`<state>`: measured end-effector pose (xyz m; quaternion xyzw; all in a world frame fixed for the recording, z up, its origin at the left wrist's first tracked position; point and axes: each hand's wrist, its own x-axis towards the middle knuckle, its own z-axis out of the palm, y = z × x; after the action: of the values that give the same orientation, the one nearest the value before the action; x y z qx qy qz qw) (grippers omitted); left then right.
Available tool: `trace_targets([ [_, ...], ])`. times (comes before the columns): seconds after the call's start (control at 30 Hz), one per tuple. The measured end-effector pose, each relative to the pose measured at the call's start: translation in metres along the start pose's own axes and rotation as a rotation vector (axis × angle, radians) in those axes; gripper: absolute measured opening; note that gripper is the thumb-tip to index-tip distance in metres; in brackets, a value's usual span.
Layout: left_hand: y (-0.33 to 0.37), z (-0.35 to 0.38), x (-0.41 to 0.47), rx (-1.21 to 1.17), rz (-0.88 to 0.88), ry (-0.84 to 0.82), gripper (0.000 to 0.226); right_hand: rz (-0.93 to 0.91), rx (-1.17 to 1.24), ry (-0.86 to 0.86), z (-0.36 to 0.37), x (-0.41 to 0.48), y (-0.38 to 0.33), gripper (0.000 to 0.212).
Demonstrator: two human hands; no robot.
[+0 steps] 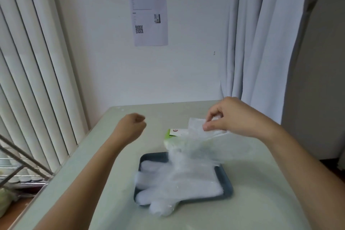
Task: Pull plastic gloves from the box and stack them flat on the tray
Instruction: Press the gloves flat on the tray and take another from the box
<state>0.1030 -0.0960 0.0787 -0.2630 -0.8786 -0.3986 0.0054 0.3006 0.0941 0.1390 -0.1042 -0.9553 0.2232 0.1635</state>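
Plastic gloves [177, 183] lay in a flat white stack on a pale green table [261, 201], which spread wide beneath both sets of fingers. The stack sat in a dark blue-grey tray [228, 183], well below the right fingertips [208, 127], and its finger ends spilled over the tray's near left rim onto the table. A single glove [203, 147] of clear film hung from those fingertips and draped down toward the tray's far end. A green and white box [172, 133] stood just below and left of the fingertips, beyond the tray and partly veiled by the film. The right hand [235, 117] pinched the single glove's top edge between thumb and curled fingers. The left hand [130, 127] hovered well left of the right fingers, apart from box and tray, clenched into a fist around nothing.
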Motion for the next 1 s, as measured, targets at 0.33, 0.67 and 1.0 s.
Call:
trace_targets([
  [0.33,0.081,0.000,-0.048,-0.132,0.524,-0.470,0.025,-0.104,-0.331,-0.189,-0.005,0.015,-0.052,0.002],
  [0.67,0.053,0.009,-0.034,-0.160,0.350,-0.558,0.020,-0.027,-0.010,-0.161,-0.013,0.017,-0.022,0.009],
  [1.0,0.011,0.014,0.013,-0.261,0.126,-0.671,0.020,0.279,0.530,-0.039,0.059,0.021,0.029,0.018],
])
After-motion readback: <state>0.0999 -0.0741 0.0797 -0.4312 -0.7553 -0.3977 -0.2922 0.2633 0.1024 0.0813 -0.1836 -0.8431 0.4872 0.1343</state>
